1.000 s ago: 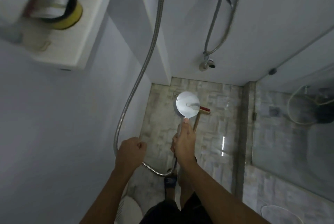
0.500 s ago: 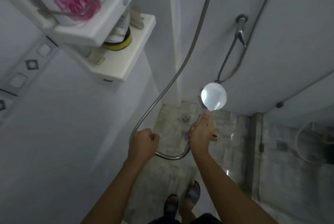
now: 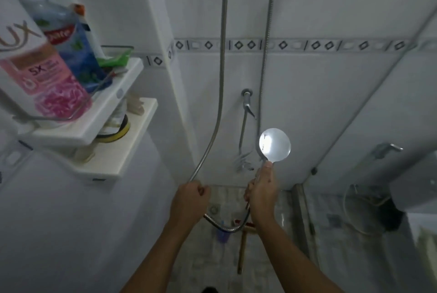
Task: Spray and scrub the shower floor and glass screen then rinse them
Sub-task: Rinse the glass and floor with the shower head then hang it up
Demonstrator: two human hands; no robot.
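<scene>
The right grip is clamped round the handle of the shower head, fingers curled, thumb laid up along the neck; the handle itself is mostly hidden in the fist; the head's long axis runs up and away from the fist toward the tiled wall, round disc uppermost, held in the air in front of the wall and above the floor; the disc is turned to the camera and shines bright, and whether that is its spray face or its back cannot be told; the left grip is closed in a fist on the hose, level with the right and near it; between the two the hose sags in a short loop, and from the left fist it climbs the wall out of view; below, a brush lies on the floor, its wooden handle pointing toward the person; the glass screen stands to the right; a shelf at upper left carries bottles.
</scene>
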